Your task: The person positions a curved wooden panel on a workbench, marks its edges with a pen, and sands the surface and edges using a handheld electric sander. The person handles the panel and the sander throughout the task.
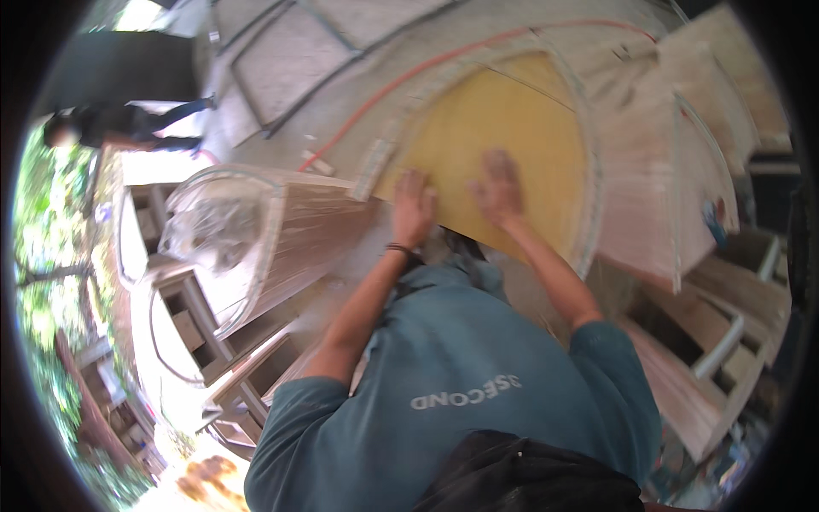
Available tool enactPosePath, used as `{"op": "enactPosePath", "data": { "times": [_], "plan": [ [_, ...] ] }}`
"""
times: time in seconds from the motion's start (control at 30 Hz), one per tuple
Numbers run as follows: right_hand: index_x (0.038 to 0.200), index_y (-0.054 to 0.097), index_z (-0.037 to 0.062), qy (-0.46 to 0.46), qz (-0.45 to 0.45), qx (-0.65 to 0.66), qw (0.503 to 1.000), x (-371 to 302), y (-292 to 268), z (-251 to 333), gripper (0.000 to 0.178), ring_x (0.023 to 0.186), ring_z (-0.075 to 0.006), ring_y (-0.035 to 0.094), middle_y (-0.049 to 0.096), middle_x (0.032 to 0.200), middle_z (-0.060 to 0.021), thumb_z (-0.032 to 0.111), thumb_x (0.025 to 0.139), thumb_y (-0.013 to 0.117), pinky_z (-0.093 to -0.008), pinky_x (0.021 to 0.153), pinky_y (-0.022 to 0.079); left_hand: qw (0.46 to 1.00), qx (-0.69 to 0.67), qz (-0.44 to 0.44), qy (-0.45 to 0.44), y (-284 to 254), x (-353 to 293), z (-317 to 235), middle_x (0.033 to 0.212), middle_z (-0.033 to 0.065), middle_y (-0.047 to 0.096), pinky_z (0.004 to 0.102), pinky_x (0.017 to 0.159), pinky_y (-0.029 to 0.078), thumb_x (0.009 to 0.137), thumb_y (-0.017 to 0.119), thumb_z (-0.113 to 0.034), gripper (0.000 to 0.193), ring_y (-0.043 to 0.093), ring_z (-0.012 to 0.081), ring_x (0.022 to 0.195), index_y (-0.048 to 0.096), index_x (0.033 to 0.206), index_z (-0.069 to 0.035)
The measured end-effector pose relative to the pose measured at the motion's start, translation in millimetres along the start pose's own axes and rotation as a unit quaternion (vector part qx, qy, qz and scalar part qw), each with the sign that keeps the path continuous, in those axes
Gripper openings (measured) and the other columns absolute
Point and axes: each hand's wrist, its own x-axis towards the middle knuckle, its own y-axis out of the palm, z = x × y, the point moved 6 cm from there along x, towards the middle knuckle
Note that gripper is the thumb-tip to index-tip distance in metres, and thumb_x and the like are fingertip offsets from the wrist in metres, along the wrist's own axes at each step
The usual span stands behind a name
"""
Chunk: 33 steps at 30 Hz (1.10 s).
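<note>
A large yellow sheet [520, 107] with a curved outer edge lies before me, bordered by a pale, patterned strip. My left hand [415, 209] rests flat at the sheet's left near edge, its fingers stretched forward, and a dark band circles that wrist. Farther right, my right hand [498, 188] lies palm down on the yellow surface, fingers extended and slightly blurred. Neither hand grips anything that I can see. Beneath the sheet, its support is mostly hidden.
An orange hose [388, 88] curves across the floor behind the sheet. Unfinished wooden cabinets [320, 226] stand at left, one topped with crumpled clear plastic [217, 229]. More wooden pieces [636, 162] stand at right. A metal frame [294, 81] lies at the back; another person [111, 126] is far left.
</note>
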Motion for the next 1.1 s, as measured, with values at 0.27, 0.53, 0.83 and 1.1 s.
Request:
{"op": "enactPosePath", "data": {
  "times": [0.27, 0.53, 0.83, 1.1],
  "plan": [
    [0.161, 0.028, -0.0036, -0.048, 0.1, -0.082, 0.99, -63, 21, 52, 0.08, 0.157, -0.0411, 0.021, 0.026, 0.168, -0.0262, 0.044, 0.102, 0.053, -0.0582, 0.127, 0.014, 0.983, 0.096, 0.075, 0.135, 35, 38, 2, 0.169, 0.0217, 0.025, 0.0532, 0.129, 0.013, 0.102, 0.054, -0.043, 0.067, 0.018, 0.0368, 0.159, 0.041, 0.157, -0.006],
    [0.122, 0.068, 0.0005, -0.105, 0.065, 0.146, 0.981, -112, -8, 109, 0.035, 0.115, -0.0382, 0.066, 0.069, 0.124, -0.0203, 0.016, 0.091, 0.072, -0.0469, 0.098, 0.054, 0.963, 0.109, 0.121, 0.217, 76, 62, -20, 0.171, 0.0211, 0.021, 0.0548, 0.13, 0.008, 0.103, 0.052, -0.047, 0.07, 0.014, 0.0341, 0.161, 0.038, 0.16, -0.009],
    [0.1, 0.074, 0.0026, 0.377, -0.092, 0.141, 0.911, -216, -15, 82, 0.025, 0.078, -0.0338, 0.074, 0.074, 0.086, -0.0177, 0.027, 0.098, 0.068, -0.0406, 0.07, 0.057, 0.703, -0.076, 0.462, 0.535, 62, -53, -47, 0.157, 0.0162, 0.05, 0.0535, 0.127, 0.024, 0.097, 0.065, -0.04, 0.058, 0.042, 0.0343, 0.148, 0.056, 0.147, -0.01],
    [0.111, 0.074, 0.0034, 0.642, -0.041, 0.153, 0.75, -379, 31, 132, 0.032, 0.088, -0.0299, 0.073, 0.074, 0.094, -0.0178, 0.031, 0.1, 0.064, -0.0407, 0.08, 0.053, 0.909, 0.044, 0.133, 0.393, 52, 66, -23, 0.156, 0.0295, 0.044, 0.0575, 0.123, 0.028, 0.098, 0.064, -0.035, 0.065, 0.036, 0.0457, 0.15, 0.048, 0.151, -0.002]
  ]
}}
